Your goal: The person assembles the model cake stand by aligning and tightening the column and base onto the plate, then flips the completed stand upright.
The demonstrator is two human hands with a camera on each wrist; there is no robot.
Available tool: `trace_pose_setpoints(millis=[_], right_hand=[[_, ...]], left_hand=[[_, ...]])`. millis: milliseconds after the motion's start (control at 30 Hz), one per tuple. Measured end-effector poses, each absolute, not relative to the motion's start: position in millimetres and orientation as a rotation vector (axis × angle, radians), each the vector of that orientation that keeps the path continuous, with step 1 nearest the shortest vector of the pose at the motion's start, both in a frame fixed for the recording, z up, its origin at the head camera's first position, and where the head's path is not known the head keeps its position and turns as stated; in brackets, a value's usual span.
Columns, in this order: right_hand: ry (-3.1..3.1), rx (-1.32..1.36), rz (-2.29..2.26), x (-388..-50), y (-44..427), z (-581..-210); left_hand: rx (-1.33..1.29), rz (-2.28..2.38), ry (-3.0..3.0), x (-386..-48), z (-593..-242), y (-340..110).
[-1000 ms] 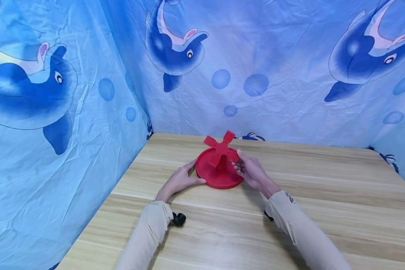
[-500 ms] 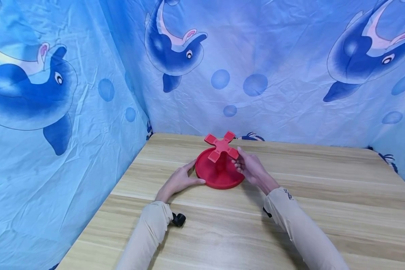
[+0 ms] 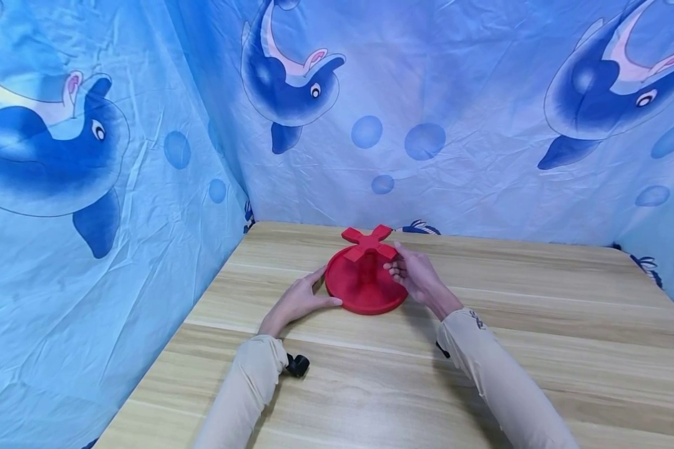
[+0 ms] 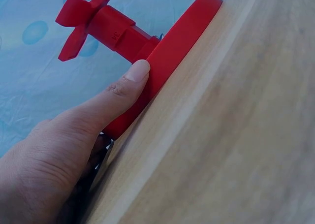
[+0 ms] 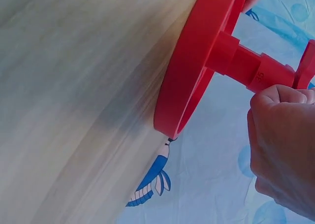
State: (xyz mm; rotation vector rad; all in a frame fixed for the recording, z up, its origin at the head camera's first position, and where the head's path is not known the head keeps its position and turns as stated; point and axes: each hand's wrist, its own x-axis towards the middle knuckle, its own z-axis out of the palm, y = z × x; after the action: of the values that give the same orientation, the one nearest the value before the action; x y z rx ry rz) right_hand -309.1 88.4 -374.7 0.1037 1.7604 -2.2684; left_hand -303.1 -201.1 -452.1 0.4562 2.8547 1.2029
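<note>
A round red base (image 3: pixel 348 290) with a raised rim lies on the table, and a stepped red post (image 4: pixel 120 34) rises from its middle. Atop the post is a four-armed red cross (image 3: pixel 369 242), roughly level in the head view. My left hand (image 3: pixel 300 300) grips the base's left rim, its thumb (image 4: pixel 123 88) pressed on the side in the left wrist view. My right hand (image 3: pixel 420 279) pinches the cross's near right arm between thumb and fingers. In the right wrist view, the curled right hand (image 5: pixel 285 140) covers part of the cross (image 5: pixel 306 69).
The wooden table (image 3: pixel 359 386) extends in front of and beside the base. Blue cloth (image 3: pixel 455 181) printed with dolphins hangs behind the table and along its left side. A black wrist device (image 3: pixel 298 365) sits at the left cuff.
The cross has tipped from a steep slant facing the head camera to a flatter position atop the post. My right hand shifted slightly with it; my left hand and the base stayed put.
</note>
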Motion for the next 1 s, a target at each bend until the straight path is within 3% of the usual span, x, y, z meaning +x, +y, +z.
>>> trace_pose_setpoints(millis=[200,500,1000], right_hand=[[1.916,-0.059,-2.248,-307,91,-379],[2.630,-0.461,-1.946,-298,86,-387],[2.771,-0.476,-1.880,-292,80,-391]], left_hand=[[0.464,1.201,2.855,-304,-452,-201],[0.460,1.201,2.856,-304,-452,-201],[0.444,1.186,2.861,-305,-452,-201]])
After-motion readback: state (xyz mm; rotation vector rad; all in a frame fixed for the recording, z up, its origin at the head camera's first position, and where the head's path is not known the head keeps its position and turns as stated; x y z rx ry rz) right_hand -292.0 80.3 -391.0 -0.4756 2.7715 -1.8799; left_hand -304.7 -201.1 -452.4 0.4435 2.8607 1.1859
